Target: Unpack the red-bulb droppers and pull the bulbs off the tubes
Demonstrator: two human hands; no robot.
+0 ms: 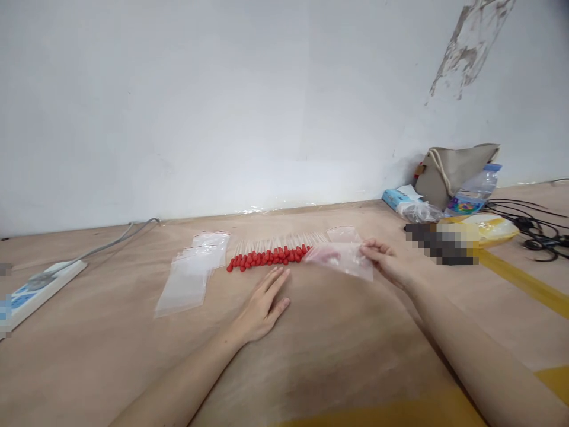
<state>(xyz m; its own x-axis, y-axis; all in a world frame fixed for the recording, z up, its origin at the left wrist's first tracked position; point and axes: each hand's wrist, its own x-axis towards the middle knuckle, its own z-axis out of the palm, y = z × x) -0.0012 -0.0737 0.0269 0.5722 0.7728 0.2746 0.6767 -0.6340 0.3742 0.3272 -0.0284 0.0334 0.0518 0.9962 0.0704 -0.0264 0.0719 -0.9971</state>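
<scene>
My right hand [383,261] pinches the edge of a clear plastic bag [355,261]. Something pinkish red shows through the film, but I cannot tell whether it is inside or behind it. My left hand [265,305] lies on the brown table covering, fingers stretched out and thumb apart, holding nothing. Just beyond its fingertips is a row of thin pale sticks with red heads [267,258], the heads towards me. Flat clear bags [186,281] are stacked to the left of the row. Another clear bag [345,233] lies at the row's right end, behind the held one.
A white power strip [48,290] with a grey cable is at the left. To the right stand a beige bag [457,172], a blue tissue pack [395,198] and a plastic container [478,190]. Black cables [533,225] and a yellow packet [498,228] lie nearby. The wall closes off the back.
</scene>
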